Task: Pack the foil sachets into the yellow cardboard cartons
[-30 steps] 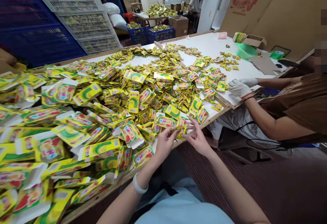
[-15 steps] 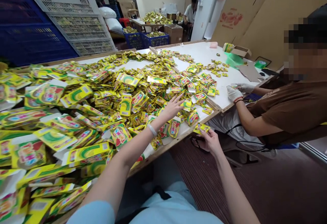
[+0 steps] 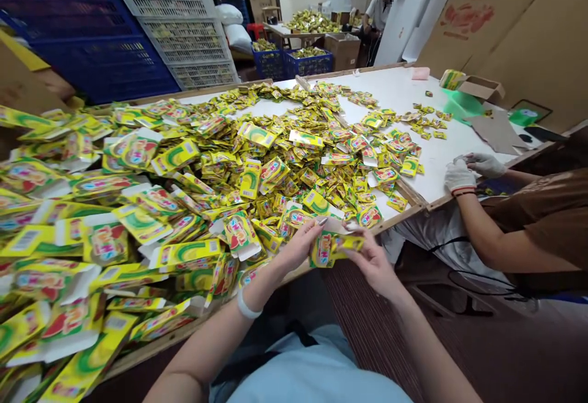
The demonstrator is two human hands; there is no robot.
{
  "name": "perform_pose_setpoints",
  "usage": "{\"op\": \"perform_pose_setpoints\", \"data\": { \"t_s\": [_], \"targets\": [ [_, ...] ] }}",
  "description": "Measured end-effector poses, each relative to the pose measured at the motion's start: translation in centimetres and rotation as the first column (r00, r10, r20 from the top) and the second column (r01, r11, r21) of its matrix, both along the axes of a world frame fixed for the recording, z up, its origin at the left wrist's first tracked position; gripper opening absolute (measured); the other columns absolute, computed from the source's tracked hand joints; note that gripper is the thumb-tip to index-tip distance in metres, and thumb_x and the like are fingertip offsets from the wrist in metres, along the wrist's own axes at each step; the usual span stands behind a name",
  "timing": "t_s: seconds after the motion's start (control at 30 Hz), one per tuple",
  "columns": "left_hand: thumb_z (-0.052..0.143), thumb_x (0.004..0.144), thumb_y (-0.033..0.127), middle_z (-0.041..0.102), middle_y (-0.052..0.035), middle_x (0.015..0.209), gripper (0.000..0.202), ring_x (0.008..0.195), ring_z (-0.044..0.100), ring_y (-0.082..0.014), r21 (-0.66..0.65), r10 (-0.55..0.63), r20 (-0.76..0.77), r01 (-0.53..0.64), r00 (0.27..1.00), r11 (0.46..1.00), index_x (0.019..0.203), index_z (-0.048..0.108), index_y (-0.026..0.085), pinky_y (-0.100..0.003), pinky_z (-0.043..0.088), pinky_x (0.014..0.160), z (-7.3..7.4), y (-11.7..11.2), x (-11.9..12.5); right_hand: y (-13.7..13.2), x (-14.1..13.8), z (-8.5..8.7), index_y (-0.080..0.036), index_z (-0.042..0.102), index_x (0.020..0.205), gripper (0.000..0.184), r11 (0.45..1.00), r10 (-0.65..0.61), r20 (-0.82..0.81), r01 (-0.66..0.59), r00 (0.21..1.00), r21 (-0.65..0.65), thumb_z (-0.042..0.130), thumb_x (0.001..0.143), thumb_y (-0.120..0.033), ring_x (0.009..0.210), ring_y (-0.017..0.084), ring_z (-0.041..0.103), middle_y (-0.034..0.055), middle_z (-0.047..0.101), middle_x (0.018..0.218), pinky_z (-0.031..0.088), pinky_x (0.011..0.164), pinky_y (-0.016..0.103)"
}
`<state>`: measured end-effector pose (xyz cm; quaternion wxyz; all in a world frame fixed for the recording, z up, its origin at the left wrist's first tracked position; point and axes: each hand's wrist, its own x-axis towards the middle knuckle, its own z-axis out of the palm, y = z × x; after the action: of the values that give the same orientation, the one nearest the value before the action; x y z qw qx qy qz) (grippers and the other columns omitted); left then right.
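Observation:
My left hand [image 3: 301,245] is closed on a small yellow-green cardboard box [image 3: 323,248] with its white top flap open. Beside it, my right hand [image 3: 373,262] pinches a small yellow packet [image 3: 350,242] against the box's right side; whether the packet's end is inside the box cannot be made out. Both hands are held over the table's front wooden edge. Just behind them lies a heap of small yellow packets [image 3: 294,173]. More yellow boxes [image 3: 241,231], several with open flaps, are piled to the left.
A co-worker's gloved hands [image 3: 462,173] are at the right on the white table [image 3: 436,170]. A wooden strip [image 3: 408,193] divides the tabletop. Green plastic [image 3: 462,106] and an open carton [image 3: 482,87] lie farther back. Stacked crates [image 3: 188,41] stand behind, and another person [image 3: 376,14] sits far back.
My left hand has left the heap and now holds an open box. My right hand has brought its packet up to that box. The view has turned left.

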<state>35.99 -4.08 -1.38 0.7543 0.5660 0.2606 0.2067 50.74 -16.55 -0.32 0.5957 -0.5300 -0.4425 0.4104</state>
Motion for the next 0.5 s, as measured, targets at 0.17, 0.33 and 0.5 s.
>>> {"op": "perform_pose_setpoints", "data": {
  "t_s": [0.17,0.33,0.5],
  "targets": [
    [0.056,0.087,0.064,0.060,-0.0096,0.138,0.065,0.120,0.061,-0.0270,0.069,-0.054,-0.028,0.056,0.998,0.996,0.140,0.053,0.026,-0.039,0.051,0.100,0.2,-2.0,-0.5,-0.9,2.7,0.8,-0.024,0.064,0.099,0.027,0.987,-0.162,-0.144,0.158,0.976,-0.040,0.073,0.082,-0.043,0.049,0.010,0.051,-0.0015,0.061,0.073,0.046,0.042,0.022],
    [0.058,0.087,0.062,0.058,-0.0109,0.139,0.079,0.128,0.055,-0.0296,0.103,-0.112,-0.049,0.117,0.992,0.988,0.154,0.031,0.029,-0.044,0.049,0.102,1.4,-4.2,-1.2,-0.1,1.6,2.1,-0.020,0.067,0.094,0.023,0.999,-0.017,-0.001,0.017,1.000,-0.047,0.074,0.081,-0.038,0.051,0.009,0.047,-0.0003,0.058,0.077,0.040,0.042,0.021],
    [0.081,0.073,0.032,0.046,-0.0143,0.149,0.106,0.139,0.041,-0.0301,0.329,-0.108,-0.172,0.160,0.979,0.931,0.158,0.017,0.025,-0.045,0.028,0.119,1.8,-4.9,-2.2,-0.6,1.5,3.8,-0.019,0.071,0.091,0.011,0.974,0.223,0.344,-0.196,0.912,-0.111,0.064,0.089,-0.026,0.083,0.019,0.061,0.0046,0.065,0.088,0.051,0.076,0.029]
  ]
}}
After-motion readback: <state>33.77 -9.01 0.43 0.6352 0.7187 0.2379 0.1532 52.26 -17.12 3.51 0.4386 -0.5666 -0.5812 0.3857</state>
